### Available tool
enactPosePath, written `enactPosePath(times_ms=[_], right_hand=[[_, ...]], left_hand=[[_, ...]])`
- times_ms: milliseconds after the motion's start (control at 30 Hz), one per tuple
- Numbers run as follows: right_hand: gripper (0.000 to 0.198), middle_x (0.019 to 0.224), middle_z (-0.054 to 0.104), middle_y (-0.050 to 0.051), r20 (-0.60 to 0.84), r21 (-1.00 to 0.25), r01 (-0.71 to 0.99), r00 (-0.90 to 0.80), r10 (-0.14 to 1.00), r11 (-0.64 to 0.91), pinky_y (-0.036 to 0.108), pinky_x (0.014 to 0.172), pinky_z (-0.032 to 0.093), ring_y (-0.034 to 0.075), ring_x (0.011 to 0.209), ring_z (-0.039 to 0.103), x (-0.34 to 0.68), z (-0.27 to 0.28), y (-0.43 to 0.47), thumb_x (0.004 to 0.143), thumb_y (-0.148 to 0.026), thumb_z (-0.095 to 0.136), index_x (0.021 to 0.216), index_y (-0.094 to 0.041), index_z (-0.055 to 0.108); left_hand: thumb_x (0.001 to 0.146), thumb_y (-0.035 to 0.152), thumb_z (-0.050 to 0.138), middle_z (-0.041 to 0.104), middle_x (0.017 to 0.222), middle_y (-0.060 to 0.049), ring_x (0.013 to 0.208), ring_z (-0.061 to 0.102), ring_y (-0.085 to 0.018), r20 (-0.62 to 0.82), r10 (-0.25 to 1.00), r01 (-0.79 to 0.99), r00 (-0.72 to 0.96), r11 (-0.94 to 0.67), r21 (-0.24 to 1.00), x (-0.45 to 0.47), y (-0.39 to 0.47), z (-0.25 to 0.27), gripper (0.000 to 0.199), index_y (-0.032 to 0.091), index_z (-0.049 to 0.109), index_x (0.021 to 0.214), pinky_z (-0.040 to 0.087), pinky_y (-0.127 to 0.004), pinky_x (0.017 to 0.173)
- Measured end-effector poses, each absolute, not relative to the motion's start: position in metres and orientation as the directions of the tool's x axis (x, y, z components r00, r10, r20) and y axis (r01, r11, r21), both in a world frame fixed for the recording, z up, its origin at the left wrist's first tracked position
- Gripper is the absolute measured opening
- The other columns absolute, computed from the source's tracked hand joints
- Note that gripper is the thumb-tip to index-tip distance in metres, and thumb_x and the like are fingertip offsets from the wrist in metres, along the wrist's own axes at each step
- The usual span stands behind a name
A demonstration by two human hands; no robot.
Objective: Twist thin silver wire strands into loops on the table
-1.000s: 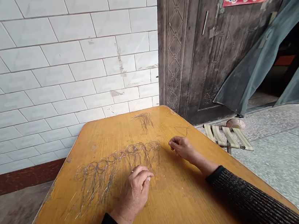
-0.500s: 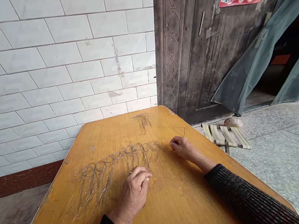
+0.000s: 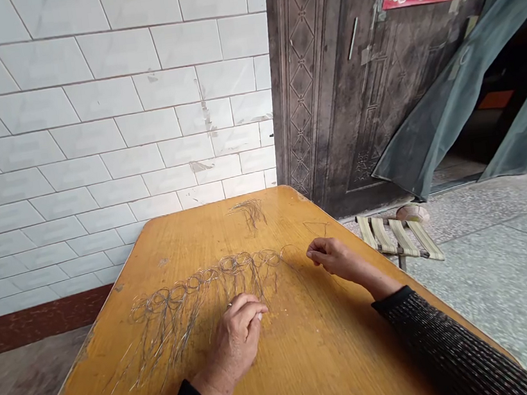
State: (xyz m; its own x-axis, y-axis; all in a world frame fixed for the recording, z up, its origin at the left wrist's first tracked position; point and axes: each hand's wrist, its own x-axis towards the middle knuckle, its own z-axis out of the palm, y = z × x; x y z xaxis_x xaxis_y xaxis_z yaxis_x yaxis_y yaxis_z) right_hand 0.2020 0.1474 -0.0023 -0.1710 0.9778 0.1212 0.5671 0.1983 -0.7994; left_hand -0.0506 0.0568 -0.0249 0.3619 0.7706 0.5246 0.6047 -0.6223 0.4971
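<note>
Thin metal wires (image 3: 180, 299) with looped ends lie in a long row across the table, their loose tails trailing toward me. My left hand (image 3: 238, 337) rests on the table just in front of the row, its fingers bent and drawn together near the thumb. Anything between them is hidden. At the row's right end, my right hand (image 3: 334, 259) has thumb and forefinger pinched together; what they hold is too fine to make out. Just left of these fingertips lies a single wire loop (image 3: 291, 253).
A smaller bunch of wires (image 3: 250, 211) lies near the far end of the wooden table (image 3: 305, 367). Behind stands a white tiled wall (image 3: 148, 132). To the right are a dark carved door (image 3: 313, 100), a strapped folding stool (image 3: 397, 237) and a grey-blue curtain (image 3: 444, 96).
My right hand has shifted slightly to the right, away from the wire loop at the end of the row. The left hand has hardly moved.
</note>
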Motion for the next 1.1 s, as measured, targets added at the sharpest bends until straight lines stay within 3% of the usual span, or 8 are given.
enactPosePath(times_ms=[200,600,833,1100], right_hand=[[0.016,0.055,0.048,-0.004,0.046,-0.781,0.614,-0.128,0.991,0.115,0.019,0.039,0.028,0.007,0.041,0.04,0.22,0.008,0.144,0.073,-0.03,0.043,0.066,-0.017,0.05],[0.016,0.061,0.059,0.002,0.273,-0.525,0.79,-0.195,0.942,0.316,0.022,0.052,0.031,0.012,0.056,0.05,0.199,0.001,0.139,0.075,-0.023,0.045,0.067,-0.015,0.057],[0.018,0.066,0.063,0.004,0.314,-0.447,0.825,-0.219,0.924,0.347,0.023,0.054,0.03,0.014,0.061,0.055,0.189,0.0,0.132,0.079,-0.023,0.044,0.072,-0.016,0.06],[0.022,0.074,0.065,0.005,0.293,-0.159,0.886,-0.379,0.878,0.435,0.024,0.051,0.023,0.013,0.063,0.057,0.179,0.007,0.12,0.086,-0.022,0.039,0.077,-0.016,0.059]], left_hand=[[0.082,0.007,0.04,0.06,0.089,-0.005,0.086,0.057,-0.015,0.503,0.779,0.62,0.375,-0.614,0.489,-0.049,0.055,-0.024,0.022,0.018,0.059,0.088,0.046,-0.027,0.075],[0.083,0.007,0.04,0.062,0.088,-0.005,0.085,0.058,-0.015,0.509,0.756,0.61,0.411,-0.643,0.463,-0.047,0.055,-0.026,0.023,0.018,0.06,0.087,0.048,-0.027,0.074],[0.082,0.007,0.039,0.062,0.104,-0.007,0.099,0.056,-0.016,0.485,0.74,0.63,0.467,-0.663,0.404,-0.045,0.054,-0.027,0.031,0.018,0.059,0.103,0.047,-0.034,0.088],[0.079,0.005,0.042,0.062,0.106,-0.007,0.102,0.053,-0.02,0.43,0.729,0.647,0.533,-0.679,0.348,-0.043,0.053,-0.026,0.034,0.018,0.059,0.105,0.045,-0.04,0.09]])
